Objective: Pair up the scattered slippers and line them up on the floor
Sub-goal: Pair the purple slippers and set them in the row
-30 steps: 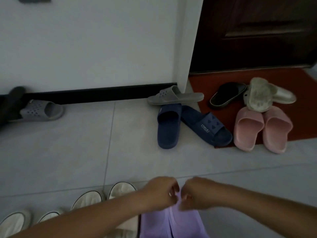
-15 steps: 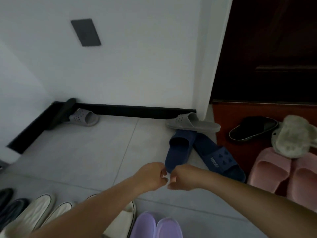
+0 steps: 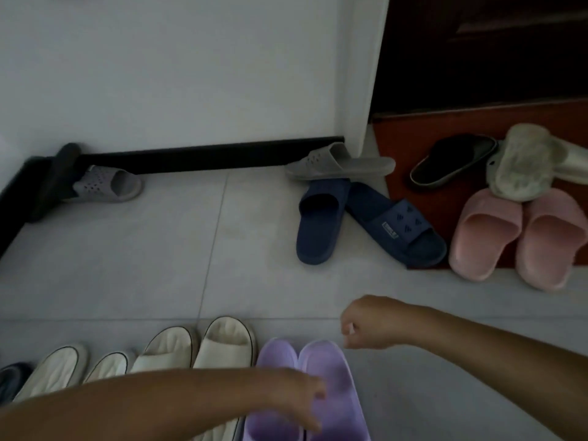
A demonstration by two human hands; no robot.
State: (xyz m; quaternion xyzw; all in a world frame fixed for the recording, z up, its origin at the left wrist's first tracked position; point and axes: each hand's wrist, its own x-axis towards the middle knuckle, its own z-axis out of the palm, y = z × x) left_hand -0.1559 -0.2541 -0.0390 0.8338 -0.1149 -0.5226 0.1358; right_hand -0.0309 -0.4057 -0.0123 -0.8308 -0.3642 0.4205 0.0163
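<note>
My left hand (image 3: pixel 297 399) hovering over lilac slipper pair (image 3: pixel 313 374), fingers loosely spread, blurred, hiding pair's middle; contact unclear. My right hand (image 3: pixel 370 323) hanging beside pair's toes, fingers curled, holding nothing visible. Cream slippers (image 3: pixel 203 348) lining up left of lilac ones, heels cut off by frame and forearm. Navy slippers (image 3: pixel 359 222) lying crossed; grey slipper (image 3: pixel 339 162) overlapping them. Pink pair (image 3: pixel 521 237) sitting on red mat (image 3: pixel 413 138).
</note>
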